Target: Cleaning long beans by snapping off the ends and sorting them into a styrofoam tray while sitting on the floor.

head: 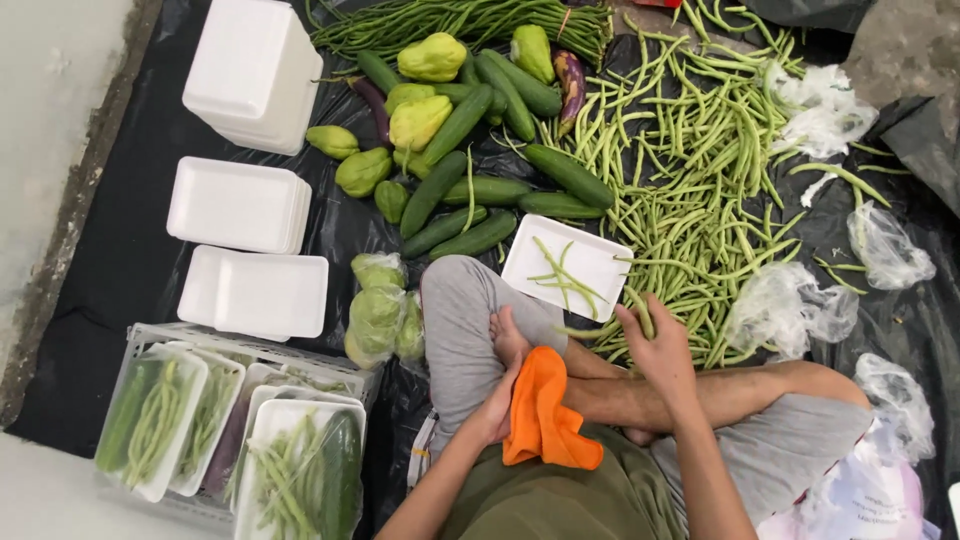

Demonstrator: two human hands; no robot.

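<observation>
- Right now the right hand (pixel 662 350) has its fingers (pixel 632 322) pinching green beans (pixel 642 318) just beside the white foam tray (pixel 590 255).
- Left hand (pixel 495 408) rests curled beside an orange cloth (pixel 543 412).
- Cucumbers (pixel 470 215) and bagged greens (pixel 378 310) crowd the tray's far side.

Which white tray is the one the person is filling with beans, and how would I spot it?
Find the big heap of green beans on the black sheet. At its near edge, by the person's grey-trousered knee, lies a white foam tray. Unlike the bare stacked trays on the other side, it sits alone with a few beans in it, just ahead of the right hand.
</observation>
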